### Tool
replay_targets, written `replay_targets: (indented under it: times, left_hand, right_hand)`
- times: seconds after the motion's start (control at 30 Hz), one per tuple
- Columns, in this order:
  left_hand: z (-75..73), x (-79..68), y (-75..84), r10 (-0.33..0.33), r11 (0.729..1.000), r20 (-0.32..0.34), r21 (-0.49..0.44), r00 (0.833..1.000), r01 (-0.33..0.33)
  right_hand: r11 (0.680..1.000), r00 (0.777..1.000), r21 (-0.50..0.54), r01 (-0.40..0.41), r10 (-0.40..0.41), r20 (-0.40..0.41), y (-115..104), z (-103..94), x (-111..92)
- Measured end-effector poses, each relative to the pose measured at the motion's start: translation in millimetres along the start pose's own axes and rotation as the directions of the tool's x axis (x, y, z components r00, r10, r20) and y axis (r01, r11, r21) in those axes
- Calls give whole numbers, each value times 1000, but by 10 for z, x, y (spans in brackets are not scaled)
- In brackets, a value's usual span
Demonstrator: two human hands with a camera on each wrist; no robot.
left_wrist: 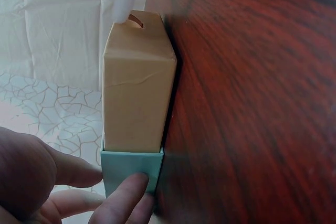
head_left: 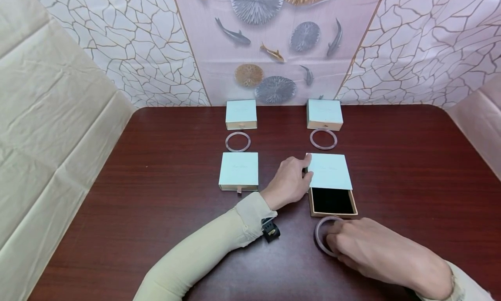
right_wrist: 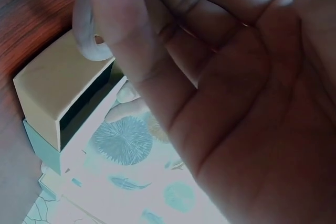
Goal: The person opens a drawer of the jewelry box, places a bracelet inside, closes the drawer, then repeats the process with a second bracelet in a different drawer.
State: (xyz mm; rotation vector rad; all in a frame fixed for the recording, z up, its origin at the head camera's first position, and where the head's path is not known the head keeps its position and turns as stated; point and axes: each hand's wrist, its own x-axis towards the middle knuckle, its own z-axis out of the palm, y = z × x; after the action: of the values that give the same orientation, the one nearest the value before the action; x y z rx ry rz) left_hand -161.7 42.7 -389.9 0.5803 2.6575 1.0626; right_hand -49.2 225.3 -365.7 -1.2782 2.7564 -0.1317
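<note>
A pale mint drawer-style gift box [head_left: 329,171] lies right of the middle, its tan drawer [head_left: 334,215] pulled out toward me, showing a black lining. My left hand [head_left: 287,181] holds the left side of its sleeve, with fingers [left_wrist: 123,198] against the mint side wall. In front of the drawer, my right hand [head_left: 372,246] pinches a pale lilac bangle [head_left: 317,236]. The bangle's far rim overlaps the drawer's front edge in the head view. Seen from the left wrist, the bangle [left_wrist: 124,1] stands tilted beside the drawer's ribbon tab [left_wrist: 136,20]. The right fingertips are partly hidden.
A closed mint box [head_left: 238,170] sits left of my left hand. Two more closed boxes [head_left: 241,114] [head_left: 324,113] stand at the back edge, each with a lilac bangle [head_left: 226,143] [head_left: 312,141] in front. A patterned cloth wall [head_left: 278,40] rises behind the dark wood table [head_left: 164,162].
</note>
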Motion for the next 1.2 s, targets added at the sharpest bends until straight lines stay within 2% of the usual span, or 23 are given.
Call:
replay_targets:
  times: [0.6,0.93,1.2]
  left_hand:
    - [-14,-17,7,8,1000,-4,-8,1000,-8]
    - [-7,-10,0,13,1000,-7,-25,1000,-13]
    - [-3,-14,15,-3,1000,-13,-1,1000,3]
  right_hand:
    - [999,999,-44,-2,0,-43,49,-33,-34]
    - [999,1000,-32,-5,5,-29,119,-57,-23]
    - [998,997,-55,-12,8,-81,148,-72,-25]
